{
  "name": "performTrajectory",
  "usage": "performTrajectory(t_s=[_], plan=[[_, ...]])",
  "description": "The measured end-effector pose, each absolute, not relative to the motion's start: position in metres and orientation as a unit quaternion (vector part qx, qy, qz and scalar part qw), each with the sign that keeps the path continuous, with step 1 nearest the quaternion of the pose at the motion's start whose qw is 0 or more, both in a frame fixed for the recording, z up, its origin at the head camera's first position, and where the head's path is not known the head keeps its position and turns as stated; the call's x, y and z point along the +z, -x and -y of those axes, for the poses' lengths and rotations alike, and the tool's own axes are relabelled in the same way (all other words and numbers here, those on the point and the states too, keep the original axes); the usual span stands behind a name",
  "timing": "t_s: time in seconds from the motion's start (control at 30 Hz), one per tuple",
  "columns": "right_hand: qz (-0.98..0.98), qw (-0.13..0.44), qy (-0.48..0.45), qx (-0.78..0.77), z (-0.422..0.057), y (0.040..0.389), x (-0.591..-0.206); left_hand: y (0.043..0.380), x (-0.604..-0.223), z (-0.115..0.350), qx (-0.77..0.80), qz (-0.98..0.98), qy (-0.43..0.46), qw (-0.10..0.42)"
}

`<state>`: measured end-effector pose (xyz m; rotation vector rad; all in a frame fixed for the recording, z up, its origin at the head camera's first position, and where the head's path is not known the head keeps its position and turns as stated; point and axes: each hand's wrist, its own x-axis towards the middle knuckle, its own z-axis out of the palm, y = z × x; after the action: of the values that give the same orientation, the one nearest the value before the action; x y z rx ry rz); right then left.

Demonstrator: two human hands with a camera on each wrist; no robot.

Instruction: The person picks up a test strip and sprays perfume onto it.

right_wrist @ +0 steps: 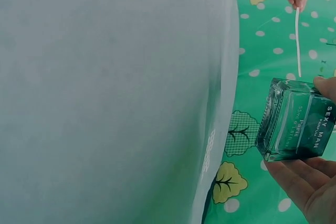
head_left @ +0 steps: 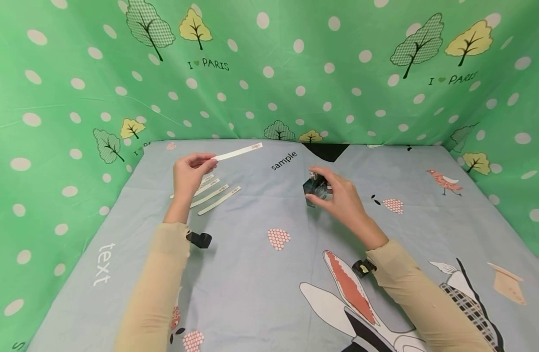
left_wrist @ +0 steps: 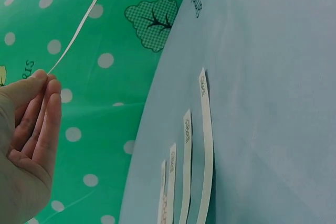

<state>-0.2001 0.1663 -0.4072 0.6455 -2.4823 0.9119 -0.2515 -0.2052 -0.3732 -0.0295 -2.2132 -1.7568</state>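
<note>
Between thumb and fingers my left hand (head_left: 192, 171) pinches one end of a white paper perfume test strip (head_left: 239, 152). Its printed free end points right, toward the other hand. My right hand (head_left: 339, 193) grips a dark glass perfume bottle (head_left: 315, 189), thumb on one side and fingers on the other. In the right wrist view the bottle (right_wrist: 296, 121) shows its lettering, "SEXY MAN", and tinted glass. Apart from the bottle, the strip's tip (right_wrist: 299, 69) hangs over it in that view. Several more test strips (left_wrist: 207, 140) lie side by side on the cloth below my left hand.
A blue-grey printed cloth (head_left: 247, 274) covers the table. Green dotted fabric (head_left: 269, 93) hangs behind and at both sides. A black wrist camera mount (head_left: 200, 239) juts from the left sleeve, another mount (head_left: 363, 268) from the right.
</note>
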Motion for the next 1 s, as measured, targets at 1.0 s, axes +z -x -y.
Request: performTrajectory(t_s=[1.0], plan=[[0.899,0.198,-0.223,0.321,-0.166,0.199,-0.408,0.261,-0.394,0.259,-0.583,0.787,-0.117,0.167]])
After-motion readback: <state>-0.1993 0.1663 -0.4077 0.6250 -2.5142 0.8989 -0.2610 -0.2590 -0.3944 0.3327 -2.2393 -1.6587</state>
